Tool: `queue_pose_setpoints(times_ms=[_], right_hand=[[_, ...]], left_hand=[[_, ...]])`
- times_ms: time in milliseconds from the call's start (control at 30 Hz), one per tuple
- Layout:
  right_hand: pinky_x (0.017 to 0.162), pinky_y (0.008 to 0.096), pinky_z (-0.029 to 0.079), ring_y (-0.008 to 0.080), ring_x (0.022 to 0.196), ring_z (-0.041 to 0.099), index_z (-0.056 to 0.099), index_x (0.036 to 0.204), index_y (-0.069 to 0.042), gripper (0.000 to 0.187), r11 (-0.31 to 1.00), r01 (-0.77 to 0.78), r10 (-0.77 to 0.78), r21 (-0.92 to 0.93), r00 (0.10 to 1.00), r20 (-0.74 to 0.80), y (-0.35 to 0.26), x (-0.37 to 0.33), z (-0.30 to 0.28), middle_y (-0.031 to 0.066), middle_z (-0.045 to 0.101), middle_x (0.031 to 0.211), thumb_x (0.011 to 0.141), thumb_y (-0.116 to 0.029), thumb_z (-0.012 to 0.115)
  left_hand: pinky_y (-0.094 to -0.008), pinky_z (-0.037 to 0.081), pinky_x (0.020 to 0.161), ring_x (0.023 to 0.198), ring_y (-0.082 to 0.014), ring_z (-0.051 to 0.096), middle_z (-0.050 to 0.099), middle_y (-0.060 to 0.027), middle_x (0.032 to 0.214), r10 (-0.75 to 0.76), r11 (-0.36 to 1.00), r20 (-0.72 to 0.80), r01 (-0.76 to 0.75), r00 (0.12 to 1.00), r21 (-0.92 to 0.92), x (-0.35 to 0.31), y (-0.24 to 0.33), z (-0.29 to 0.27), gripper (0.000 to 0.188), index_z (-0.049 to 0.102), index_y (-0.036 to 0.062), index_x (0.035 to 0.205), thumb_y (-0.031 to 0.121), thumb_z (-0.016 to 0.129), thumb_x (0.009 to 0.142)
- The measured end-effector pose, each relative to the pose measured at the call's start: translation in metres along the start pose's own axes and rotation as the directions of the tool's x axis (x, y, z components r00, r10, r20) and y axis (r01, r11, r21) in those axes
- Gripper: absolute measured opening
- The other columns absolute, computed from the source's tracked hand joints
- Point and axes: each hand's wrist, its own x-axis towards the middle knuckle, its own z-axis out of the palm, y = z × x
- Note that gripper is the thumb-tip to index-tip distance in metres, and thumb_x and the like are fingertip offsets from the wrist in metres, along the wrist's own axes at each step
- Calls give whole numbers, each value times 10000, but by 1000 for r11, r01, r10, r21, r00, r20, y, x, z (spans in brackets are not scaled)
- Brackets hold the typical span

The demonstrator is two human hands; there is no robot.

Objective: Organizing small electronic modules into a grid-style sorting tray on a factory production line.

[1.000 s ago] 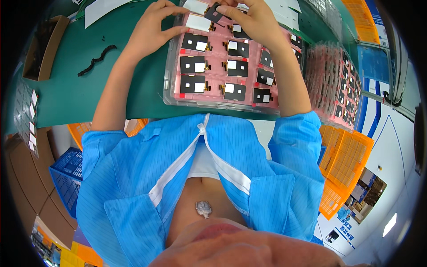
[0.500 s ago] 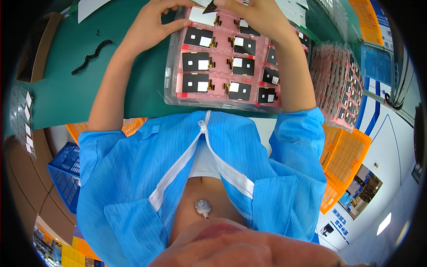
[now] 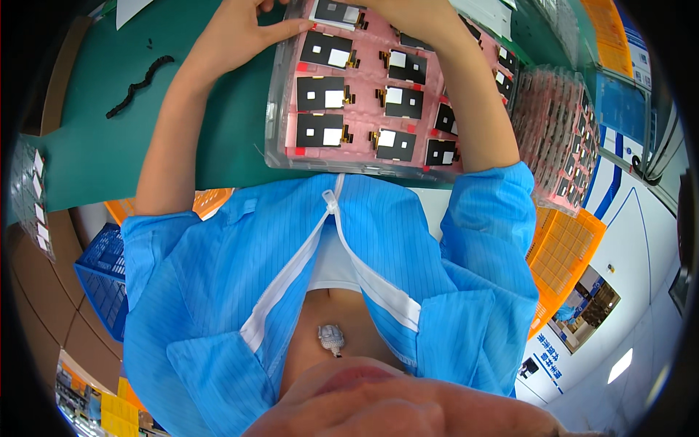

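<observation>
A clear plastic tray point(image 3: 272, 138) with a pink inside lies on the bench, holding rows of flat black parts point(image 3: 309, 103) with white squares and small gold-brown connector tails. At its upper left corner, a part point(image 3: 336, 12) shows a black face over a white layer. My left hand point(image 3: 255, 30) is beside that corner, thumb stretched toward the part and apart from the fingers, which the top edge partly cuts off; nothing shows in it. My right hand point(image 3: 411, 16) reaches over the tray's far side. Its fingertips lie beyond the picture's top edge, so their grip is hidden.
Stacked trays point(image 3: 557, 135) of similar parts stand at the right. A black wavy strip point(image 3: 138, 86) lies on the green bench point(image 3: 233, 102). A cardboard box point(image 3: 64, 73) is at the far left. Orange crates point(image 3: 564, 251) and a blue crate point(image 3: 102, 273) stand below bench level.
The black piece pinched in my right hand is no longer visible there; black now covers the formerly white upper left part. Both hands appear farther up, and more of them is cut off.
</observation>
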Motion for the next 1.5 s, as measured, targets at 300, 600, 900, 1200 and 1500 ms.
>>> queue_pose_setpoints(times_ms=[300, 600, 900, 1200, 1500], right_hand=[[594, 261, 453, 78, 660, 549, 723, 887, 11, 118, 998, -66, 66, 12, 998, -24, -2, 1, 9, 14, 656, 721, 899, -93, 777], [585, 254, 452, 76, 657, 547, 715, 893, 15, 121, 992, -81, 80, 101, 997, 16, 6, 2, 8, 9, 652, 729, 910, -92, 768], [580, 253, 446, 80, 647, 537, 713, 869, 16, 143, 997, -66, 66, 27, 998, 5, 2, 2, 8, 12, 644, 715, 904, -106, 777], [570, 252, 440, 79, 638, 531, 710, 869, 16, 141, 995, -71, 70, 68, 997, 14, 2, 1, 8, 6, 637, 715, 909, -105, 769], [568, 247, 437, 74, 633, 527, 713, 873, 14, 127, 993, -83, 81, 79, 996, 29, 3, 2, 9, 2, 634, 711, 908, -96, 766]], left_hand=[[-290, 426, 760, 847, -156, 516, 552, -34, 948, -31, 998, 8, 31, 999, 51, -2, 1, -3, 438, 719, 71, 1198, 98, 850, 780], [-282, 423, 767, 857, -142, 516, 562, -21, 967, -50, 999, 12, 49, 999, 15, -2, 3, -2, 443, 722, 75, 1204, 92, 854, 781], [-277, 429, 781, 879, -140, 528, 559, -23, 982, -89, 996, 24, 89, 996, -2, -1, 4, -3, 443, 720, 71, 1209, 91, 853, 787], [-277, 433, 792, 893, -139, 535, 556, -24, 985, -70, 996, 14, 71, 997, -54, -2, 2, -2, 452, 720, 73, 1217, 91, 858, 787], [-280, 413, 756, 844, -137, 498, 554, -17, 960, -83, 996, 13, 83, 996, 25, -2, 3, -2, 446, 725, 85, 1212, 129, 864, 790]])
